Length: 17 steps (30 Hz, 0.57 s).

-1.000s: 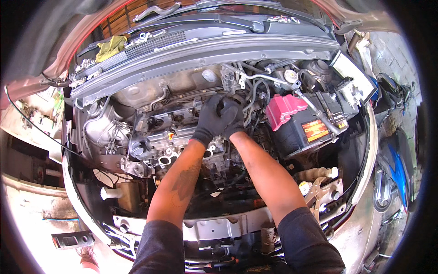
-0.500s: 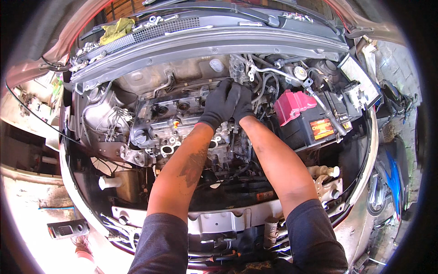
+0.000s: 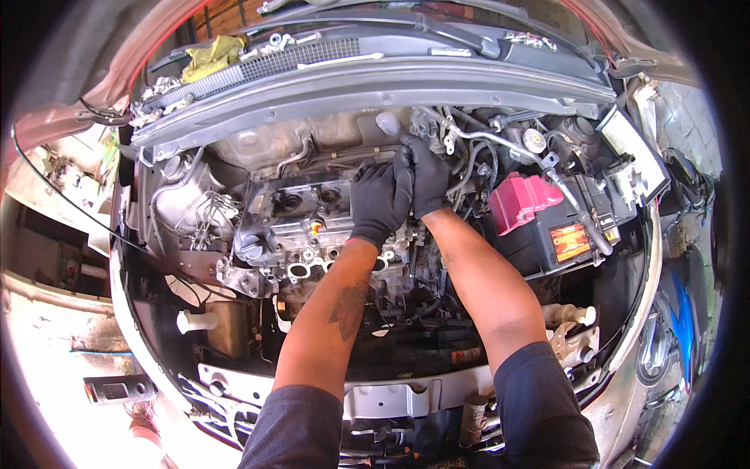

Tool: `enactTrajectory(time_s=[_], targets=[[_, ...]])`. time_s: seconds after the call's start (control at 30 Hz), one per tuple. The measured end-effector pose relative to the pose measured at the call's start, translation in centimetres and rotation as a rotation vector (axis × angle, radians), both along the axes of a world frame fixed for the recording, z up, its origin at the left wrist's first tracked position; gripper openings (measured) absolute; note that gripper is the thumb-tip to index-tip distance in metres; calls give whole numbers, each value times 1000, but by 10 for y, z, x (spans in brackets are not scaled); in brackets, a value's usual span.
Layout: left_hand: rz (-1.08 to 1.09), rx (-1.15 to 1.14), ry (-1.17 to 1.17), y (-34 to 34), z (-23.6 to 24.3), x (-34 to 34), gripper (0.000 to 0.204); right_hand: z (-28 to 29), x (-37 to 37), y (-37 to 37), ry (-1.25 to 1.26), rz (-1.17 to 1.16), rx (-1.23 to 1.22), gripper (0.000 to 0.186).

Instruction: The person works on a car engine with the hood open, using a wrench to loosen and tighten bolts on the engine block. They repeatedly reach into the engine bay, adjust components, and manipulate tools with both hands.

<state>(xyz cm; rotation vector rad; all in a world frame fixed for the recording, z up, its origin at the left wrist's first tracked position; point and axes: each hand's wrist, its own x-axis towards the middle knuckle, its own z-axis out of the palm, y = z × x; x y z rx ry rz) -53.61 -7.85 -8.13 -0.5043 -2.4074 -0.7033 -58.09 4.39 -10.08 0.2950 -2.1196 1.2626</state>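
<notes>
Both hands wear dark gloves and meet at the right end of an engine's black valve cover (image 3: 269, 205). My left hand (image 3: 380, 202) rests over the cover with its fingers curled down; their tips are hidden. Against it, slightly farther right and higher, my right hand (image 3: 428, 178) is closed with the thumb side up. Whatever lies inside either grip is out of sight. An orange-tipped part (image 3: 316, 227) sits on the engine left of my left wrist. Below it are pale round port openings (image 3: 298, 270).
At right stands a black battery (image 3: 539, 242) with a red cover (image 3: 523, 202) and a metal bar across it. Beyond the engine, the cowl (image 3: 375, 98) holds a yellow cloth (image 3: 212, 59), a wrench (image 3: 340, 60) and loose metal parts. A crossmember (image 3: 383, 401) runs along the front.
The view has shifted, so the car appears lower and farther right. My left hand has drawn back toward me and left over the cover; my right hand stays near the same spot, its thumb side showing more.
</notes>
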Motion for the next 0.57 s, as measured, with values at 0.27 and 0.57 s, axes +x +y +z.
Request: enactTrajectory(time_s=[0.27, 0.57], targets=[[-59, 16, -64, -9, -34, -8, 42, -11, -4, 0, 90, 12, 77, 18], [-58, 41, -302, -12, -34, -10, 48, 3, -11, 1, 24, 106, 73, 17]])
